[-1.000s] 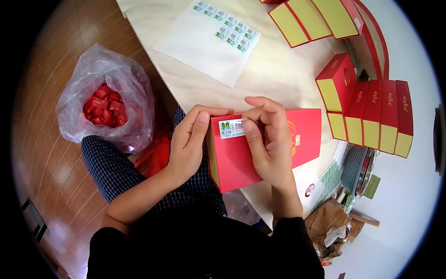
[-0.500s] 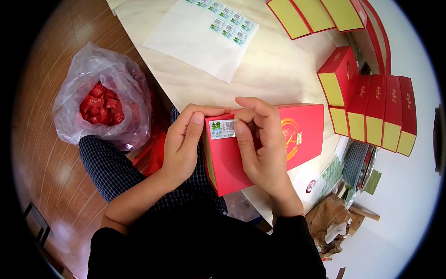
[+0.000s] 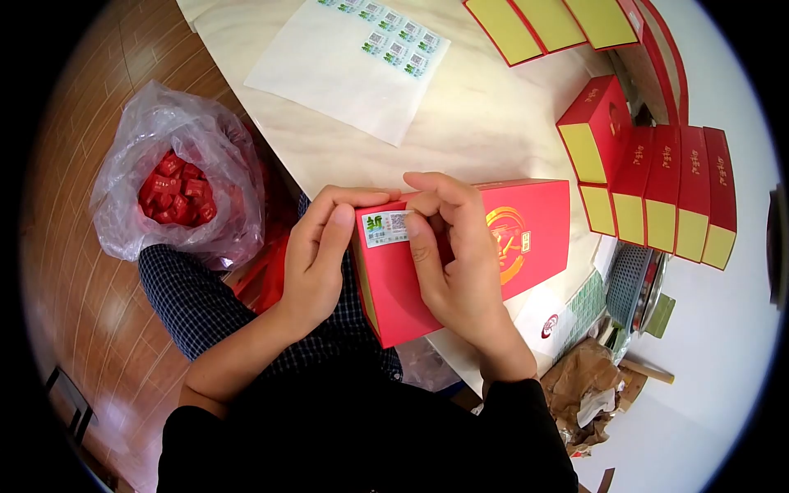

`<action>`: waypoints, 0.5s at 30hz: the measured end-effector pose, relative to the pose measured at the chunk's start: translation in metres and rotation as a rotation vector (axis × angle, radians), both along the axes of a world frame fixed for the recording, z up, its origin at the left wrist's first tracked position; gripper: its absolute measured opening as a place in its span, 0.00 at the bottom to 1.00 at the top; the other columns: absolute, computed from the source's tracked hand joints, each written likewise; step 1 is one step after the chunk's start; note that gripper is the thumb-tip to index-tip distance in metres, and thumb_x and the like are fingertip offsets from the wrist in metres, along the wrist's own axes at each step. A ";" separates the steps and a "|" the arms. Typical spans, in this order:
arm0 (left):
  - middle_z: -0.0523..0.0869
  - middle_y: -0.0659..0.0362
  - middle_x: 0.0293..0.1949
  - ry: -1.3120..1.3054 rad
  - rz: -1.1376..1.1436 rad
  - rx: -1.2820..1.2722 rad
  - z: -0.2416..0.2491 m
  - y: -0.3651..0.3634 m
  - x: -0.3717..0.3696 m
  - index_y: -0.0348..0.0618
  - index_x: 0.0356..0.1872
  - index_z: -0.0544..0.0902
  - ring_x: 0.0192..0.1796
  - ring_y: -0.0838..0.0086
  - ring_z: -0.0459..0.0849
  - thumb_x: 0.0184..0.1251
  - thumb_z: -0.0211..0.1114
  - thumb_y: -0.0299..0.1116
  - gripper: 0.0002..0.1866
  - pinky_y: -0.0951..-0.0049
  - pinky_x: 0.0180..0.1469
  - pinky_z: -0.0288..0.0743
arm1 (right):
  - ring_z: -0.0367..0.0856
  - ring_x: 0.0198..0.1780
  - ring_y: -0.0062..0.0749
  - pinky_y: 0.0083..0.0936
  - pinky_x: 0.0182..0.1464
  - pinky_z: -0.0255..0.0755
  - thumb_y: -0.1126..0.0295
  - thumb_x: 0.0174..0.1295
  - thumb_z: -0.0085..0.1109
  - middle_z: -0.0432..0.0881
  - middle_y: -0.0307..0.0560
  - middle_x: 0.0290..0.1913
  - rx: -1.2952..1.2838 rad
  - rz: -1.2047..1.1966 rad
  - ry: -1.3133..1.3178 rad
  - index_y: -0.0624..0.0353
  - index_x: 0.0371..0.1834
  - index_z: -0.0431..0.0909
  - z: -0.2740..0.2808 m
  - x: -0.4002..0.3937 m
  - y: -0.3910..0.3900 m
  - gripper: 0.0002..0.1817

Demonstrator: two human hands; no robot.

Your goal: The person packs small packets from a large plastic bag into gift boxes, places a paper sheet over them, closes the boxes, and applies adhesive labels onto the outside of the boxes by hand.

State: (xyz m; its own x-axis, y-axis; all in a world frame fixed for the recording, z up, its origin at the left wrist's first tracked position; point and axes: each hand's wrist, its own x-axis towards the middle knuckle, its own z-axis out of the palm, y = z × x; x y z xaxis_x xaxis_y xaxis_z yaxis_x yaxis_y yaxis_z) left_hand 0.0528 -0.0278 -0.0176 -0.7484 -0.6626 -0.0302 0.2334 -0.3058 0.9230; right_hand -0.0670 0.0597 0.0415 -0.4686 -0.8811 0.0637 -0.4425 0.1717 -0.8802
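Observation:
A red gift box [image 3: 411, 300] with gold lettering and a yellowish side lies tilted at the table's front edge, partly over my lap. Near its upper left corner is a white sticker [image 3: 381, 228] with green print and a square code. My left hand [image 3: 320, 246] grips that corner, its fingers along the far edge and its thumb beside the sticker. With its fingers curled, my right hand [image 3: 460, 255] has its thumb and a fingertip at the sticker's right end, covering part of it. A backing sheet [image 3: 329, 86] with several similar stickers lies beyond the box.
Several red and yellow boxes [image 3: 641, 197] stand at the right, with more boxes [image 3: 559, 25] at the top. A clear plastic bag [image 3: 123, 189] of small red packets sits on the floor at left. A grey basket [image 3: 629, 275] and brown paper [image 3: 579, 382] lie lower right.
The view has shifted slightly, so everything sits a little differently in frame. My right thumb has slipped slightly along the sticker; both hands stay on the box.

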 end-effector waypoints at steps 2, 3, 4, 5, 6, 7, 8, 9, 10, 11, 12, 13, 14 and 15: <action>0.80 0.50 0.55 0.090 -0.036 0.007 -0.003 0.000 0.002 0.33 0.54 0.73 0.56 0.72 0.78 0.77 0.48 0.36 0.17 0.73 0.60 0.70 | 0.73 0.36 0.38 0.28 0.38 0.70 0.87 0.57 0.56 0.73 0.49 0.35 -0.003 0.000 -0.004 0.63 0.56 0.70 -0.002 0.000 0.001 0.22; 0.80 0.50 0.55 0.091 -0.038 0.006 -0.004 0.000 0.003 0.33 0.54 0.73 0.56 0.72 0.78 0.77 0.48 0.36 0.17 0.73 0.60 0.70 | 0.73 0.36 0.38 0.28 0.38 0.70 0.87 0.57 0.56 0.73 0.49 0.35 -0.004 -0.002 -0.003 0.63 0.56 0.70 -0.001 0.000 0.001 0.22; 0.80 0.51 0.55 0.054 -0.055 -0.064 -0.004 0.000 0.003 0.33 0.56 0.72 0.56 0.73 0.78 0.74 0.52 0.35 0.17 0.73 0.59 0.70 | 0.73 0.35 0.39 0.29 0.38 0.70 0.87 0.57 0.56 0.73 0.49 0.35 -0.003 0.002 0.017 0.63 0.56 0.70 -0.001 0.000 0.001 0.22; 0.79 0.51 0.55 0.017 -0.072 -0.134 -0.005 0.001 0.003 0.34 0.57 0.72 0.56 0.73 0.78 0.72 0.55 0.35 0.18 0.73 0.58 0.70 | 0.73 0.35 0.39 0.29 0.37 0.70 0.87 0.57 0.56 0.73 0.49 0.35 -0.001 0.006 0.036 0.63 0.56 0.70 0.000 0.000 0.000 0.22; 0.79 0.51 0.55 0.018 -0.073 -0.135 -0.006 0.000 0.003 0.34 0.57 0.72 0.56 0.73 0.78 0.72 0.55 0.35 0.18 0.73 0.58 0.70 | 0.73 0.35 0.39 0.29 0.37 0.70 0.87 0.57 0.56 0.73 0.49 0.35 -0.003 0.005 0.037 0.63 0.56 0.70 0.000 0.000 0.000 0.22; 0.79 0.52 0.55 0.013 -0.074 -0.145 -0.007 0.000 0.003 0.34 0.58 0.71 0.56 0.73 0.78 0.71 0.57 0.34 0.19 0.74 0.58 0.70 | 0.73 0.35 0.40 0.30 0.37 0.70 0.87 0.56 0.57 0.74 0.50 0.35 0.001 0.006 0.068 0.64 0.55 0.70 0.000 0.001 -0.001 0.22; 0.79 0.53 0.55 0.007 -0.075 -0.155 -0.007 0.000 0.004 0.34 0.58 0.71 0.55 0.73 0.78 0.69 0.58 0.33 0.20 0.74 0.57 0.70 | 0.73 0.35 0.41 0.31 0.37 0.70 0.87 0.56 0.57 0.74 0.50 0.35 0.005 0.007 0.098 0.64 0.55 0.70 0.000 0.002 -0.001 0.22; 0.79 0.53 0.55 0.008 -0.076 -0.156 -0.006 0.000 0.004 0.34 0.58 0.71 0.55 0.73 0.78 0.69 0.58 0.33 0.20 0.74 0.57 0.70 | 0.73 0.35 0.41 0.31 0.37 0.70 0.87 0.56 0.57 0.74 0.50 0.35 0.004 0.005 0.098 0.64 0.55 0.70 0.000 0.002 -0.002 0.22; 0.77 0.53 0.55 -0.010 -0.098 -0.138 -0.005 0.001 0.005 0.33 0.59 0.69 0.57 0.73 0.75 0.70 0.57 0.34 0.21 0.73 0.60 0.67 | 0.73 0.35 0.42 0.32 0.37 0.70 0.87 0.55 0.57 0.75 0.51 0.36 -0.034 0.027 0.197 0.65 0.55 0.70 -0.001 0.002 -0.003 0.23; 0.75 0.53 0.56 -0.027 -0.120 -0.120 -0.004 0.002 0.005 0.33 0.60 0.67 0.59 0.73 0.73 0.71 0.55 0.35 0.22 0.71 0.63 0.63 | 0.73 0.35 0.43 0.33 0.37 0.70 0.87 0.54 0.58 0.75 0.52 0.36 -0.071 0.048 0.296 0.66 0.55 0.70 -0.001 0.002 -0.004 0.23; 0.75 0.53 0.56 -0.026 -0.121 -0.121 -0.004 0.002 0.005 0.33 0.60 0.67 0.59 0.73 0.73 0.71 0.55 0.35 0.22 0.71 0.63 0.63 | 0.73 0.35 0.43 0.33 0.37 0.70 0.87 0.54 0.58 0.75 0.52 0.36 -0.072 0.047 0.297 0.66 0.55 0.70 -0.001 0.002 -0.005 0.23; 0.75 0.53 0.56 -0.026 -0.112 -0.125 -0.003 0.002 0.004 0.33 0.60 0.67 0.60 0.73 0.72 0.71 0.55 0.35 0.22 0.72 0.64 0.63 | 0.73 0.35 0.43 0.34 0.37 0.70 0.87 0.53 0.58 0.75 0.53 0.36 -0.068 0.060 0.376 0.66 0.56 0.70 -0.001 0.002 -0.005 0.24; 0.75 0.53 0.56 -0.025 -0.102 -0.130 -0.002 0.002 0.004 0.32 0.60 0.67 0.60 0.73 0.72 0.71 0.54 0.34 0.21 0.72 0.64 0.63 | 0.73 0.35 0.44 0.35 0.37 0.70 0.86 0.52 0.58 0.76 0.53 0.37 -0.063 0.073 0.454 0.67 0.57 0.70 -0.002 0.003 -0.005 0.25; 0.75 0.53 0.56 -0.024 -0.102 -0.131 -0.002 0.002 0.004 0.32 0.60 0.67 0.60 0.73 0.72 0.71 0.54 0.34 0.21 0.72 0.64 0.63 | 0.73 0.35 0.44 0.35 0.37 0.70 0.86 0.52 0.58 0.76 0.53 0.37 -0.065 0.072 0.455 0.67 0.57 0.70 -0.003 0.003 -0.006 0.25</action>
